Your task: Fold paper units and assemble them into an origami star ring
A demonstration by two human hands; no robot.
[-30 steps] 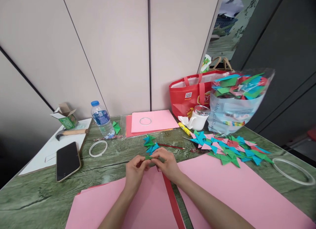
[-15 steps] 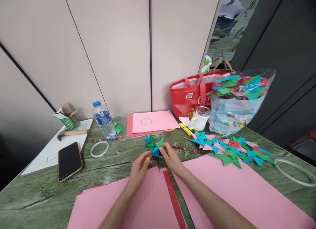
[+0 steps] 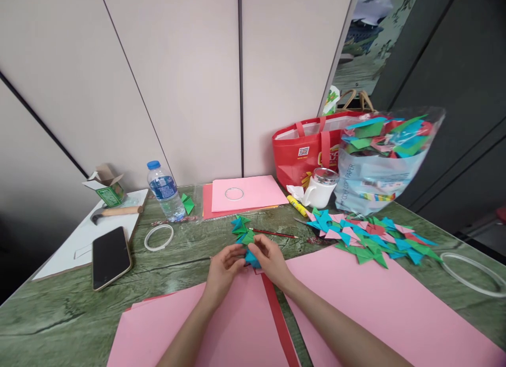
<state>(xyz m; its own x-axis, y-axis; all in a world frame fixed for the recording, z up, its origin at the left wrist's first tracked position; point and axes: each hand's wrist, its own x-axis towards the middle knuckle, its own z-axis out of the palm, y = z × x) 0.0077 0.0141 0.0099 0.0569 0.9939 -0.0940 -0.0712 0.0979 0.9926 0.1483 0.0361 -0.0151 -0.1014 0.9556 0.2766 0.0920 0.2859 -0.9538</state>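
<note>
Right hand (image 3: pixel 272 261) pinches a blue-green folded paper piece (image 3: pixel 252 258) between thumb and fingers. Left hand (image 3: pixel 222 269), fingers curled, sits at the piece's left side; cannot tell if it grips. Head view: piece is mid-desk (image 3: pixel 185 267), at far edge of left pink sheets (image 3: pixel 233 325). Another folded piece (image 3: pixel 239 225) just beyond it, red pencil (image 3: pixel 276 233) behind right hand. Second pink sheet (image 3: pixel 367 303) under right forearm; multicolored folded-paper pile (image 3: pixel 367 238) past its far edge. Bottle (image 3: pixel 164 190) and phone (image 3: pixel 112 257) off left.
</note>
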